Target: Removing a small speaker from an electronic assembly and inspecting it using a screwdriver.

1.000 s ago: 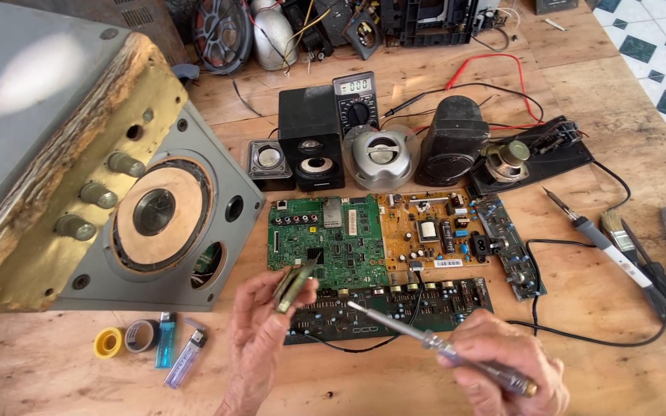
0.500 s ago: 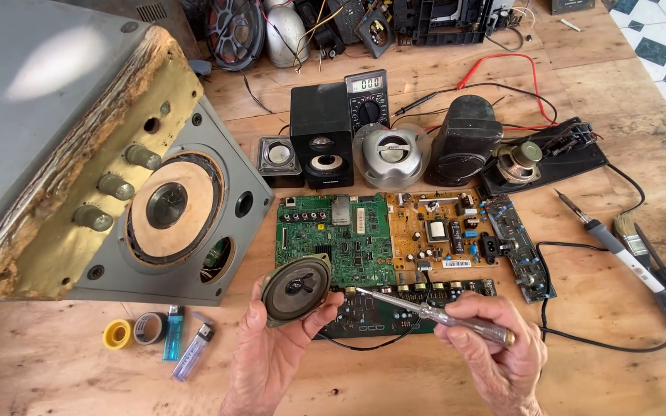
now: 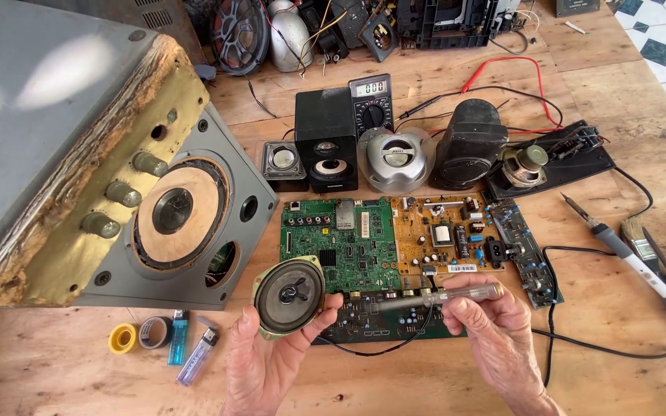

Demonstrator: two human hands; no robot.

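Head view: the left hand [image 3: 267,368] is gripping a small oval speaker [image 3: 290,296], fingers clamped round its dull metal rim, dark cone facing up, just over the lower edge of the green circuit board [image 3: 341,243]. The right hand [image 3: 495,333] is pinching a slim screwdriver [image 3: 441,297] with a clear handle, lying level above the dark board [image 3: 364,320]. A big grey speaker cabinet [image 3: 79,154] is lying alongside on the rough wooden bench [image 3: 618,347].
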